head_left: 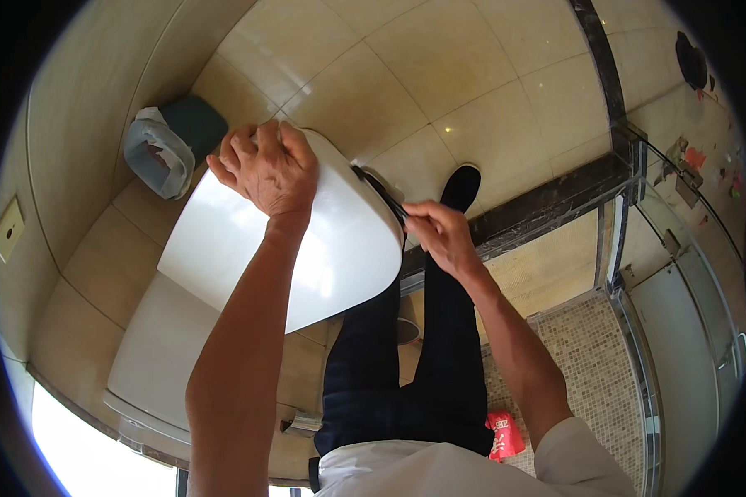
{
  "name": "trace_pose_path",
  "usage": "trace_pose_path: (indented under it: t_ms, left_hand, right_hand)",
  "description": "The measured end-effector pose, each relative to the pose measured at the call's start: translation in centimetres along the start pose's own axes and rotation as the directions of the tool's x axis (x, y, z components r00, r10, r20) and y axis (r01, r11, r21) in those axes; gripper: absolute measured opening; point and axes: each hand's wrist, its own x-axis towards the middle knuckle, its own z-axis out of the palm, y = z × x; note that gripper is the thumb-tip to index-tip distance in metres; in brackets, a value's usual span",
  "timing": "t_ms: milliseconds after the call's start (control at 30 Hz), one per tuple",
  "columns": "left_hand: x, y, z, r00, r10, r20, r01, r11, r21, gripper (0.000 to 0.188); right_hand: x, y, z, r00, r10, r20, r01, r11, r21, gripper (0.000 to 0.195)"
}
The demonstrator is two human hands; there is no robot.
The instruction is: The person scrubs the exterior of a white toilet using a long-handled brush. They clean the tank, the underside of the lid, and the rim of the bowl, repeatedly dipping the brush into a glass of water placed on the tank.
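A white toilet lid (342, 248) lies over the toilet in front of me, its rounded end towards the upper right. My left hand (273, 164) rests on the lid's upper left edge with bent, spread fingers. On the other side, my right hand (438, 233) grips the end of a thin black strip or handle (382, 192) beside the lid's rounded edge. The far end of this black item goes down by the rim, and what it is cannot be told.
A grey-green waste bin with a bag liner (208, 127) stands by the wall. A dark stone sill (547, 189) crosses the floor at right, with glass shower panels (690, 298) beyond. A red packet (506, 435) lies on mosaic tiles. My shoe (463, 186) is near the sill.
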Motion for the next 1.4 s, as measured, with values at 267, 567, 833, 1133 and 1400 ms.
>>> trace_pose_path:
  t_ms: [267, 567, 833, 1133, 1400]
  left_hand:
    - [0.1, -0.9, 0.6, 0.999, 0.028, 0.038, -0.028, 1.0, 0.006, 0.02]
    - [0.3, -1.5, 0.9, 0.998, 0.059, 0.014, -0.06, 0.994, 0.087, 0.029]
    - [0.5, -1.2, 0.8, 0.999, 0.006, 0.042, -0.01, 0.997, 0.082, 0.033]
    - [0.3, -1.6, 0.9, 0.999, 0.014, 0.053, -0.018, 0.996, 0.092, 0.032]
    - [0.3, -1.8, 0.8, 0.99, -0.025, 0.141, 0.007, 0.991, 0.13, 0.035]
  right_hand:
    - [2.4, -1.1, 0.4, 0.994, -0.113, -0.001, 0.113, 0.993, -0.028, 0.019]
    - [-4.1, 3.3, 0.2, 0.992, -0.072, -0.105, 0.079, 0.995, 0.068, 0.016]
    - [0.6, 0.5, 0.4, 0.992, -0.119, -0.028, 0.12, 0.993, 0.02, 0.02]
    - [-9.6, 5.0, 0.3, 0.988, 0.086, -0.127, -0.074, 0.993, 0.097, 0.021]
    - [-5.6, 4.8, 2.5, 0.989, 0.022, -0.149, 0.03, 0.942, 0.335, 0.022]
